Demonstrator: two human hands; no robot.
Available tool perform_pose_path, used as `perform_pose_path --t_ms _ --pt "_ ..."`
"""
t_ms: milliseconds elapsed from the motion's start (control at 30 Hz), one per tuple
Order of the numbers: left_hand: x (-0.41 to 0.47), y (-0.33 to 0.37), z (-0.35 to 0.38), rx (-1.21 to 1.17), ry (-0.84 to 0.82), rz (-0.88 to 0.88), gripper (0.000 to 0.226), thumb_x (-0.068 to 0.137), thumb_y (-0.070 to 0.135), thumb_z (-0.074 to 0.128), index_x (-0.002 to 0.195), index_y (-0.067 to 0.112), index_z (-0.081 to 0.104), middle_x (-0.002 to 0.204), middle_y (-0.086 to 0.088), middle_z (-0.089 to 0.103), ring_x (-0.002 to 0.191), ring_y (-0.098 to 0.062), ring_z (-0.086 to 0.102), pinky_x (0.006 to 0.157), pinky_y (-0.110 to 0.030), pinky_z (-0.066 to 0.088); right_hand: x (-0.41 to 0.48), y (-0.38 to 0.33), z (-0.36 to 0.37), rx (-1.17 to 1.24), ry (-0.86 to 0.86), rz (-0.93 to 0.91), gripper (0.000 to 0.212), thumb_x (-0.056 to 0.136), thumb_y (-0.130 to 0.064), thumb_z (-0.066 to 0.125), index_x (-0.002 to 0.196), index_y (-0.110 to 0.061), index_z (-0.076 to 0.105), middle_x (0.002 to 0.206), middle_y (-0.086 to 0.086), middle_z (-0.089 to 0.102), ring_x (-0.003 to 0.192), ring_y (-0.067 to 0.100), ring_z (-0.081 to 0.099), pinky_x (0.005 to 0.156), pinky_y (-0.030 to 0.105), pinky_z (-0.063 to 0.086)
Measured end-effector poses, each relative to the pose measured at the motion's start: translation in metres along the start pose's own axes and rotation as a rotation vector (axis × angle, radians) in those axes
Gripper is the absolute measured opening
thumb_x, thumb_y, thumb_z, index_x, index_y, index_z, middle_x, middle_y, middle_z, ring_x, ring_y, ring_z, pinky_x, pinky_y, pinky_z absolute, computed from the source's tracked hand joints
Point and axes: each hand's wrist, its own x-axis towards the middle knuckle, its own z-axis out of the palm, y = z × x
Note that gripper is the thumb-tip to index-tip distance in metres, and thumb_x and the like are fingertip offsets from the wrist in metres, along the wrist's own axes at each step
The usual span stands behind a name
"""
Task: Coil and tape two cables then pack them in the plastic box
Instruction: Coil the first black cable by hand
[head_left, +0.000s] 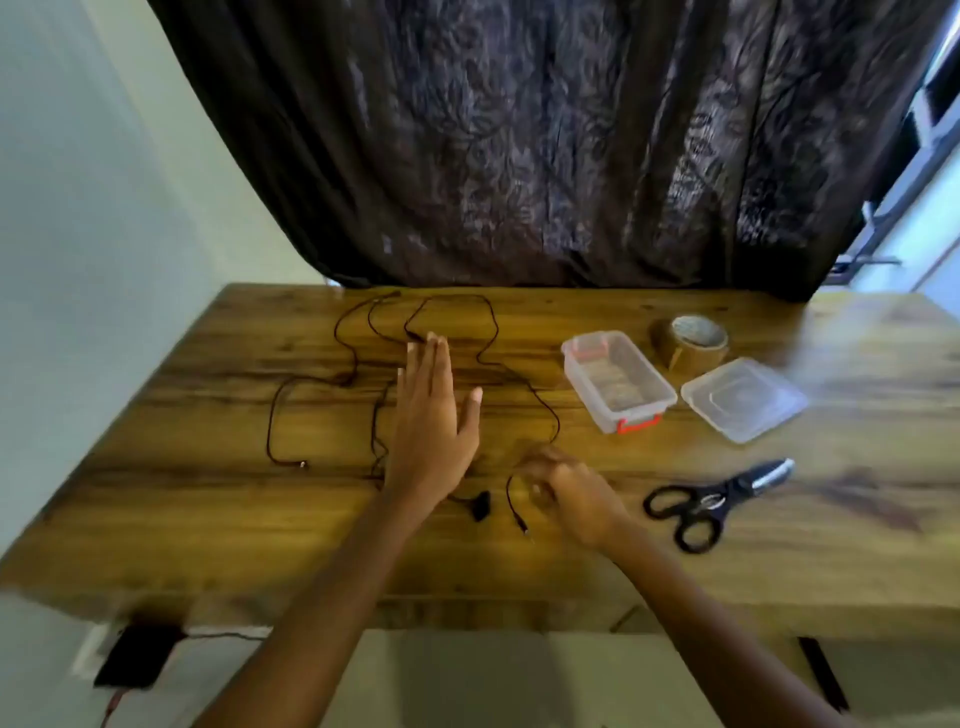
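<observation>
Two thin dark cables lie loose and uncoiled on the wooden table (519, 566). One cable (275, 410) loops at the left; the other cable (548, 410) runs from the back down to my right hand. My left hand (434, 415) stretches flat above the cables with straight fingers. My right hand (569, 493) has curled fingers at the near end of the right cable, whose plug (522, 525) lies beside it; the view is blurred there. The clear plastic box (618, 379) with orange latches stands open at the right, its lid (743, 397) beside it.
A roll of brown tape (693, 340) stands behind the box. Black scissors (711, 501) lie at the right near the front edge. A small black plug (480, 504) lies between my wrists. A dark curtain (519, 145) hangs behind the table.
</observation>
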Motion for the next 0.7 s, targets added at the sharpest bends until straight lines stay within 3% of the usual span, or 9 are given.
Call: perform_pose_path --t_ms 133,233,300,400,467,533,700 --pt "-0.017 -0.011 0.006 0.006 -0.125 -0.093 0.065 0.098 0.034 0.036 0.148 0.013 0.000 0.158 -0.001 -0.004 0.140 -0.009 -0.013 0.113 -0.026 -0.005 0.004 0.006 0.024 -0.244 -0.151 -0.017 0.046 0.086 -0.001 0.050 0.128 -0.021 0.054 0.151 -0.001 0.025 0.131 0.018 0.038 0.098 0.031 0.042" --pt "-0.025 -0.012 0.010 -0.014 -0.177 -0.120 0.065 0.098 0.033 0.037 0.148 0.013 0.001 0.158 -0.001 -0.003 0.143 -0.013 -0.010 0.115 -0.029 -0.001 0.010 0.006 0.032 -0.286 -0.058 -0.086 0.056 0.086 0.001 0.051 0.132 -0.030 0.049 0.151 0.000 0.027 0.135 0.020 0.031 0.106 0.034 0.033" --pt "-0.025 -0.015 0.012 -0.021 -0.191 -0.122 0.065 0.097 0.032 0.038 0.148 0.012 0.004 0.158 -0.002 -0.001 0.144 -0.015 -0.008 0.117 -0.031 0.001 0.013 0.006 0.032 -0.319 -0.009 -0.101 0.049 0.086 0.000 0.053 0.128 -0.026 0.054 0.146 0.003 0.036 0.130 0.023 0.038 0.102 0.035 0.038" --pt "-0.027 -0.015 0.015 -0.025 -0.221 -0.113 0.063 0.097 0.031 0.038 0.148 0.012 0.006 0.158 -0.002 0.002 0.145 -0.015 -0.006 0.118 -0.032 0.001 0.015 0.003 0.032 -0.343 0.070 -0.142 0.031 0.078 -0.002 0.065 0.106 -0.013 0.066 0.122 0.010 0.058 0.111 0.025 0.057 0.081 0.031 0.051" --pt "-0.026 -0.014 0.016 -0.018 -0.240 -0.102 0.062 0.097 0.032 0.038 0.148 0.012 0.007 0.158 -0.002 0.003 0.145 -0.016 -0.005 0.118 -0.031 0.001 0.014 0.005 0.034 -0.367 0.123 -0.175 0.032 0.064 -0.002 0.077 0.093 -0.012 0.069 0.106 0.009 0.065 0.097 0.023 0.065 0.066 0.029 0.055" --pt "-0.026 -0.014 0.019 -0.019 -0.261 -0.102 0.062 0.097 0.032 0.038 0.148 0.012 0.007 0.158 -0.002 0.003 0.145 -0.016 -0.005 0.116 -0.030 0.001 0.011 0.005 0.035 -0.411 0.130 -0.178 0.039 0.058 -0.007 0.082 0.095 -0.014 0.069 0.102 0.005 0.066 0.093 0.019 0.065 0.059 0.026 0.056" --pt "-0.029 -0.012 0.026 -0.061 -0.318 -0.122 0.060 0.097 0.030 0.039 0.148 0.014 0.011 0.158 -0.001 0.007 0.146 -0.016 -0.003 0.117 -0.032 0.007 0.006 0.010 0.038 -0.639 0.162 -0.294 0.039 0.067 -0.013 0.074 0.104 -0.008 0.064 0.104 0.009 0.065 0.093 0.021 0.064 0.074 0.031 0.055"
